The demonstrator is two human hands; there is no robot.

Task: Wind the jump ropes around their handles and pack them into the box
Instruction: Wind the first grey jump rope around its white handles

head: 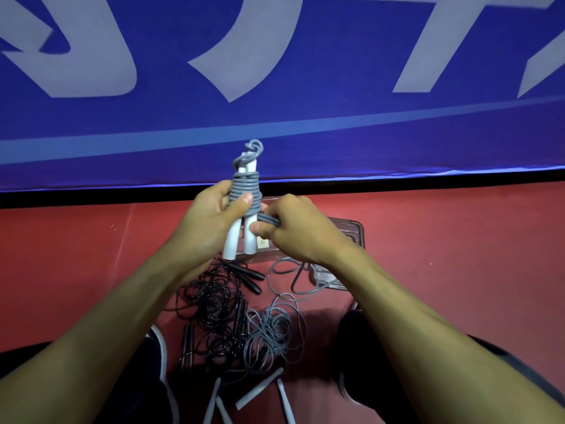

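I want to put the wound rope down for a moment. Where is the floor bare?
Bare red floor lies left of the black ropes, and right of the box. It is crowded between the shoes, where black and grey ropes tangle.

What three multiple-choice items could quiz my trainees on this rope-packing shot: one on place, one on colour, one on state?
1. Where does the tangled black jump rope lie?
A. On the red floor
B. In the box
C. Over a forearm

2. What colour are the two held handles?
A. Black
B. White
C. Red

3. What is the right hand doing?
A. Hanging idle
B. Resting flat on the floor
C. Gripping the grey cord

Answers: A, its coils spread on the floor; B, white shows beneath the left hand; C, fingers curl round strands.
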